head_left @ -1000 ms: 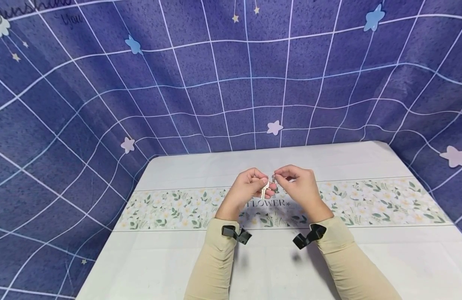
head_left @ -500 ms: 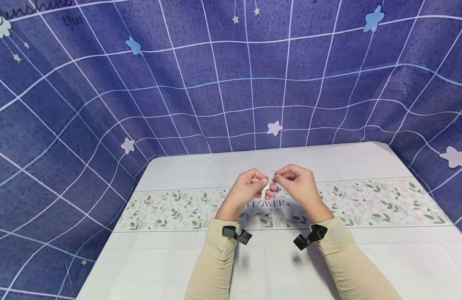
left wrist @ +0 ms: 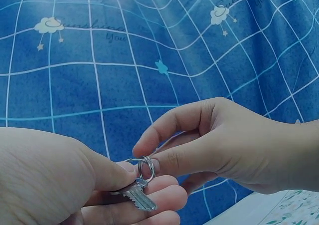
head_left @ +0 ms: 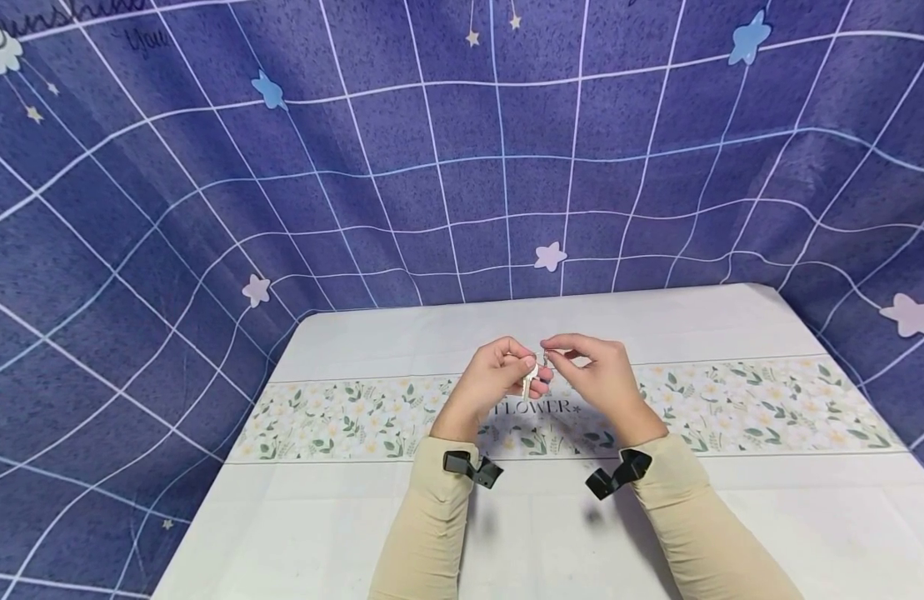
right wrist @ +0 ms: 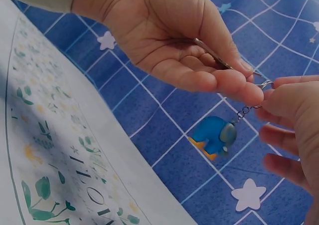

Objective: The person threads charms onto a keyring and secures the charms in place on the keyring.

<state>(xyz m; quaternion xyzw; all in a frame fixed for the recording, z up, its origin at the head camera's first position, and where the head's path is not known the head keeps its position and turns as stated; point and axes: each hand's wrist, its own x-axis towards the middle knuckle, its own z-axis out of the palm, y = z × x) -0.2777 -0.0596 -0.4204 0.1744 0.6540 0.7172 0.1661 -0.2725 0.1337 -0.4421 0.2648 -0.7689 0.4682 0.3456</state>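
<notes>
Above the table, my left hand [head_left: 486, 382] pinches a silver key [left wrist: 139, 197] between thumb and fingers, its toothed blade pointing down past them. The key hangs at a metal split ring [left wrist: 149, 168], which shows as loops beside the left thumb tip. My right hand [head_left: 602, 373] pinches the ring from the other side, thumb and index fingertip close together. Under the ring, a short chain [right wrist: 242, 113] carries a blue animal-shaped charm [right wrist: 211, 134] with orange feet. In the left wrist view the charm is out of sight.
A white table cover [head_left: 342, 517] with a floral strip [head_left: 357, 417] lies beneath both hands. Behind and beside the table hangs a blue curtain [head_left: 462, 183] with white grid lines and stars. Black camera mounts [head_left: 472, 468] sit on both wrists.
My right fingertips have shifted slightly left toward the left hand, the index finger now stretched further over the ring. The left hand and the key have stayed nearly still.
</notes>
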